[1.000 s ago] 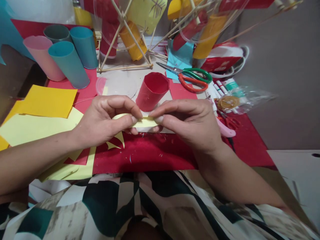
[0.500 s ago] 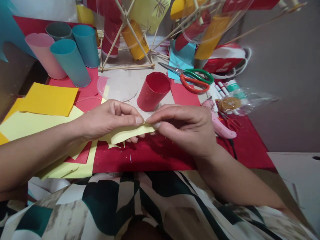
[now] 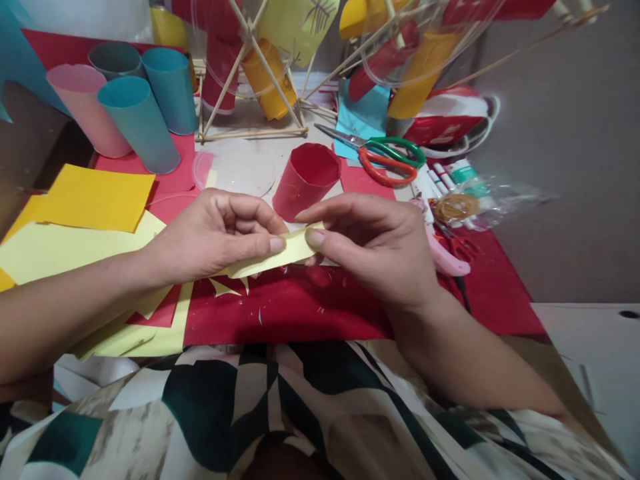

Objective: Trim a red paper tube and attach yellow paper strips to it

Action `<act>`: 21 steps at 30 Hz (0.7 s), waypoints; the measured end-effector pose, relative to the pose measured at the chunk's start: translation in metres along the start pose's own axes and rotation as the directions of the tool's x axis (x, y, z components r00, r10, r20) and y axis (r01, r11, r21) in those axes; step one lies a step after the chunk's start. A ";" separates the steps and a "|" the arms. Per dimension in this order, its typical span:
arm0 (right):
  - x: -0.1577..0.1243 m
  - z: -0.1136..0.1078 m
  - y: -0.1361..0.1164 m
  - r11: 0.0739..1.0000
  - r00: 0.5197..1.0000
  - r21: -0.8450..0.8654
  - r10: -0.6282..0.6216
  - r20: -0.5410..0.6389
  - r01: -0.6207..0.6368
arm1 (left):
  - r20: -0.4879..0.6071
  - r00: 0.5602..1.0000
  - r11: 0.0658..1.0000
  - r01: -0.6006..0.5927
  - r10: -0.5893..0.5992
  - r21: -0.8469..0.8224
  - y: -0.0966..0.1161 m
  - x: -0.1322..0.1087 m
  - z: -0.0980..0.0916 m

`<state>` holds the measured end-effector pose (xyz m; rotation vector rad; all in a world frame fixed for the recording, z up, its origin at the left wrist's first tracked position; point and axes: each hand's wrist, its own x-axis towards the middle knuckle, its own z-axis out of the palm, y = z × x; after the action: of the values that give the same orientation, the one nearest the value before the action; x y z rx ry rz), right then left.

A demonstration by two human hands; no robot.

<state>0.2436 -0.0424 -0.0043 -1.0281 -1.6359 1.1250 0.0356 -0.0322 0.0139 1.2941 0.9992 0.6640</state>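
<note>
A narrow piece of pale yellow paper (image 3: pixel 296 249) is stretched between my two hands above the red tabletop. My left hand (image 3: pixel 225 230) pinches it near the middle, thumb on top. At its right end my right hand (image 3: pixel 375 247) grips it with the thumb, the index finger lifted a little above. Just behind the hands stands a red paper cup-like tube (image 3: pixel 307 183), its open end up. Small yellow paper scraps (image 3: pixel 224 288) lie on the red cover below my left hand. The fingers underneath the paper are mostly hidden.
Scissors (image 3: pixel 387 158) with green and orange handles lie behind the red tube. Yellow sheets (image 3: pixel 100 197) spread at left, before several coloured tubes (image 3: pixel 137 123). A stick frame (image 3: pixel 253 133) stands at the back. Rubber bands (image 3: pixel 456 208) and a pink glue gun (image 3: pixel 447 257) are at right.
The yellow paper has turned so its broad face shows more. My right index finger has lifted off its upper edge, and my left hand has shifted slightly upward.
</note>
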 end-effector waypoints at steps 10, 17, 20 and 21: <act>0.002 -0.002 0.002 0.997 1.000 0.077 -0.019 0.003 0.019 | -0.116 0.952 0.946 -0.259 0.284 0.192 -0.003 -0.006 0.007; -0.001 0.001 0.000 0.993 0.994 0.052 -0.107 -0.003 0.107 | -0.079 0.852 0.803 -0.451 0.517 0.389 -0.010 -0.007 0.006; -0.001 0.005 0.001 0.994 0.997 0.087 -0.070 -0.009 0.071 | -0.049 0.790 0.693 -0.503 0.611 0.517 -0.012 -0.008 0.007; -0.001 0.005 0.002 0.994 0.998 0.095 -0.055 -0.004 0.055 | -0.035 0.779 0.666 -0.511 0.626 0.543 -0.012 -0.008 0.007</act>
<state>0.2391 -0.0437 -0.0075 -0.9169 -1.5848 1.1537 0.0368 -0.0447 0.0035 2.0950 0.9726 1.0959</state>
